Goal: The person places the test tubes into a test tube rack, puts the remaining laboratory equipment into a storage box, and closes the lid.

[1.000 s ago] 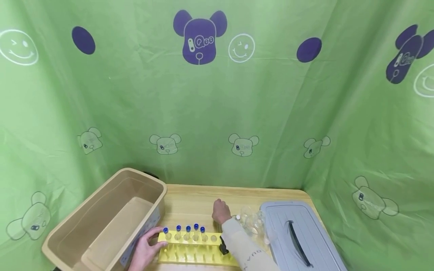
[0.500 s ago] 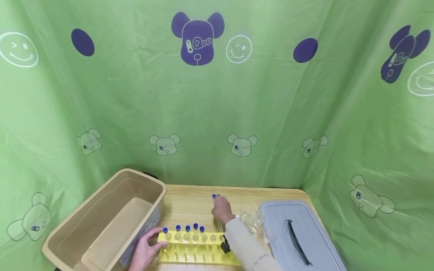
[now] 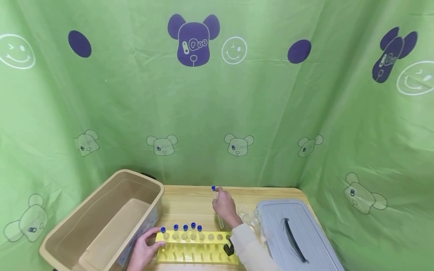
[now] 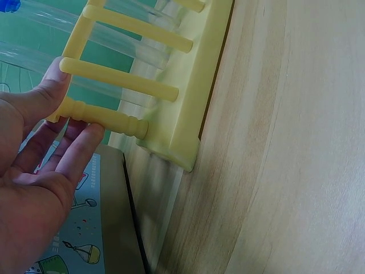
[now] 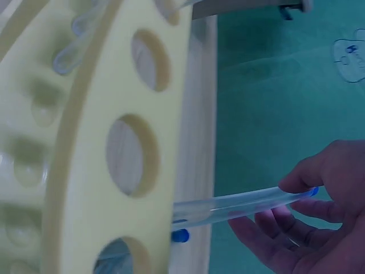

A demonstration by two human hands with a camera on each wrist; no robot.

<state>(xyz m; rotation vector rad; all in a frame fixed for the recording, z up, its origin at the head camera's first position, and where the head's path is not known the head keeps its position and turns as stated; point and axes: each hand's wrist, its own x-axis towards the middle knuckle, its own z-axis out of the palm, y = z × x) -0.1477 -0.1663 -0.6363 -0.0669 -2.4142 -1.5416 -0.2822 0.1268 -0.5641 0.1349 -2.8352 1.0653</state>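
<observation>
A yellow test tube rack stands near the table's front, with several blue-capped test tubes in its left holes. My left hand grips the rack's left end; in the left wrist view the thumb lies at the top plate and the fingers lie around the end post. Behind the rack, my right hand pinches a clear test tube near its blue cap. That tube tilts, its rounded end low behind the rack's open holes. Another blue cap shows beyond the rack in the right wrist view.
A tan bin stands at the left, close to my left hand. Clear glassware lies right of my right forearm, beside a grey lidded box with a black handle. A green curtain hangs around the table.
My right hand has lifted a blue-capped test tube up from behind the rack, and its cap and lower end have come into sight. The left hand still holds the rack's end.
</observation>
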